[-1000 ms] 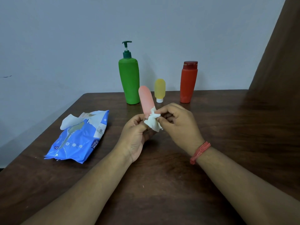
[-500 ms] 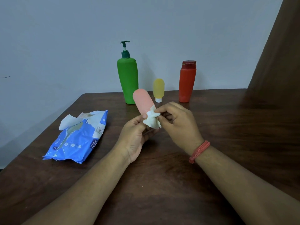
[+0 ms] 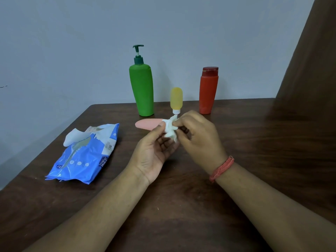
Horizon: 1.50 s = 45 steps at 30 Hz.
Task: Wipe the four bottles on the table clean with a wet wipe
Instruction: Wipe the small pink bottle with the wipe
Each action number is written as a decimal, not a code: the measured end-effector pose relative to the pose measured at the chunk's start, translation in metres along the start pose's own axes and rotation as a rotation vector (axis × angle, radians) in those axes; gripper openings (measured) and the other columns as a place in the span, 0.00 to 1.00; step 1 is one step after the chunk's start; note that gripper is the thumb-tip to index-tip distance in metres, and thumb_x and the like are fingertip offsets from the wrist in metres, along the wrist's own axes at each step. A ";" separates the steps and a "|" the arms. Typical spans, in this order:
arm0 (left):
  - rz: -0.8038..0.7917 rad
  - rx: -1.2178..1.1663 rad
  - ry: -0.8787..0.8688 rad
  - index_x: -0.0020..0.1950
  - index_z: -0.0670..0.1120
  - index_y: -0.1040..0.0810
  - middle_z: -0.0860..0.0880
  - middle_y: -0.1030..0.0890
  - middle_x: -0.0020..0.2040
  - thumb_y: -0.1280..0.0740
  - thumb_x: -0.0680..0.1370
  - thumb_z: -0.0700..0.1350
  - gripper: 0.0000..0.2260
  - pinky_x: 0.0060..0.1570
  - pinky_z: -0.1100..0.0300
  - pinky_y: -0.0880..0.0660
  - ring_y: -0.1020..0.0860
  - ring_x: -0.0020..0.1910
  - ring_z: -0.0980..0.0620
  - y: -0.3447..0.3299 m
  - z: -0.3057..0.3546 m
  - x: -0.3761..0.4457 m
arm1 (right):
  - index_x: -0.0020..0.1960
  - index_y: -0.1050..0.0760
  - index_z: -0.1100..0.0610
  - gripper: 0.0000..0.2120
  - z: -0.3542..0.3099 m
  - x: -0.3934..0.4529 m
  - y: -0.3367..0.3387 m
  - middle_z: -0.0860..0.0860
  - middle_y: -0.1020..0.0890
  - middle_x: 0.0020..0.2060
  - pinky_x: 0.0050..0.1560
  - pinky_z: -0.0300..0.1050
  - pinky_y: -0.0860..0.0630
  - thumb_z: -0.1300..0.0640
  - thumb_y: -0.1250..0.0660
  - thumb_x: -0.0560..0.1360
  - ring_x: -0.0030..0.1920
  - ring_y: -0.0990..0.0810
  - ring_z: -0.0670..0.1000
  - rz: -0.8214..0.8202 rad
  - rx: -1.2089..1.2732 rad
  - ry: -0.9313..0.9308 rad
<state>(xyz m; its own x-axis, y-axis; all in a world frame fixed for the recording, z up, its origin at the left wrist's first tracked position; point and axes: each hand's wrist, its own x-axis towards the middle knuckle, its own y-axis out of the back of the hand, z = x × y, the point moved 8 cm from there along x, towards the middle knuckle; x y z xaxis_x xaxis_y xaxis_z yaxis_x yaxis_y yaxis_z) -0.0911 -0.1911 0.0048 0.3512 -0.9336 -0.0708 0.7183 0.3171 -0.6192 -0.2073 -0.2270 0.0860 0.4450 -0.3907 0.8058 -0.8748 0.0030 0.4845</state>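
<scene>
Now, at the far left of the table (image 3: 254, 206) lies the blue wet-wipe pack (image 3: 83, 153), its flap up and a fresh sheet poking out, well apart from the work. Next comes the green pump bottle (image 3: 142, 91), upright at the back edge, and in front of it the pink bottle (image 3: 148, 124), tipped nearly level with its rounded end pointing left. The left hand (image 3: 154, 153) holds it, palm up, fingers curled round its cap end (the cap itself is hidden under the wad, so exactly where the fingertips sit I cannot tell). The white wet wipe (image 3: 171, 129) is bunched round that end, and the right hand (image 3: 198, 137) pinches it with fingers curled. Behind them stand the small yellow bottle (image 3: 176, 99), cap down, and the red bottle (image 3: 208, 91), upright and untouched by either hand. The step in hand looks to be scrubbing round the pink bottle's cap and neck. To do it well, I judge, the left hand should turn the bottle while the right keeps the wipe pressed close, then draw the wipe along the body to the rounded end. Opening the wad out would offer a cleaner face; a loose grip on a damp bottle may let it slip.
</scene>
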 end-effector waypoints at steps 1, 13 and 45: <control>0.003 0.003 -0.003 0.58 0.41 0.18 0.45 0.19 0.46 0.30 0.74 0.50 0.17 0.59 0.49 0.21 0.20 0.43 0.52 0.000 -0.001 0.000 | 0.48 0.19 0.60 0.07 0.005 0.000 0.005 0.51 0.20 0.47 0.46 0.38 0.24 0.68 0.28 0.72 0.46 0.22 0.46 0.029 -0.002 -0.040; -0.036 0.062 0.020 0.52 0.45 0.14 0.45 0.19 0.48 0.30 0.75 0.50 0.12 0.68 0.44 0.29 0.21 0.48 0.50 -0.003 -0.003 -0.004 | 0.48 0.20 0.61 0.06 -0.003 -0.001 0.009 0.52 0.20 0.47 0.47 0.36 0.25 0.69 0.28 0.72 0.47 0.22 0.45 0.048 -0.014 0.027; 0.052 0.549 -0.218 0.56 0.51 0.20 0.54 0.15 0.55 0.27 0.75 0.50 0.11 0.64 0.55 0.27 0.19 0.59 0.56 0.009 0.018 -0.001 | 0.48 0.19 0.57 0.09 0.051 -0.020 -0.023 0.53 0.14 0.44 0.47 0.45 0.18 0.70 0.29 0.75 0.45 0.16 0.50 0.048 0.627 -0.680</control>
<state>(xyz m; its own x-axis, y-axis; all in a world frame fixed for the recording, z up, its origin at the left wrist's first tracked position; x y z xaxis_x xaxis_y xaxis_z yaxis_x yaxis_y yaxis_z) -0.0743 -0.1842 0.0131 0.4679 -0.8772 0.1076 0.8820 0.4558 -0.1200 -0.2057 -0.2664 0.0408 0.3705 -0.8599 0.3511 -0.9216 -0.3875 0.0232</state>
